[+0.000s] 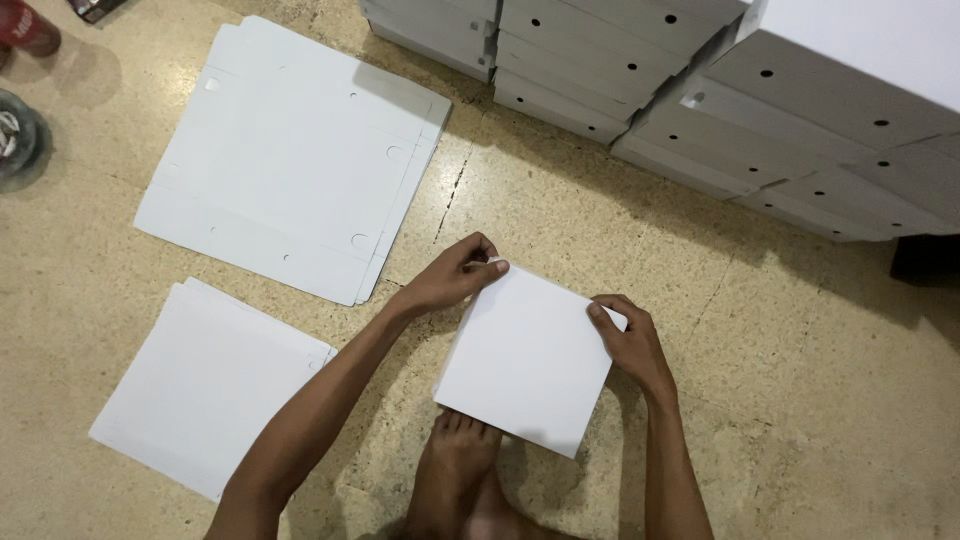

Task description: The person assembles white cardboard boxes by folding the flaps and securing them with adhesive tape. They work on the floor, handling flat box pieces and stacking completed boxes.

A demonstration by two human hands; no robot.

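Note:
A white cardboard box (525, 360), square and flat, rests on the speckled floor just in front of my foot (455, 465). My left hand (455, 275) pinches its far left corner with thumb and fingers. My right hand (625, 340) grips the far right corner, thumb on top of the lid. Both hands hold the same box. Its near edge lies over my toes.
A stack of flat die-cut box blanks (290, 150) lies at the upper left. A pile of plain white sheets (205, 385) lies at the lower left. Stacks of folded white boxes (800, 140) with small round holes line the top and right. A dark round object (15, 140) sits at the left edge.

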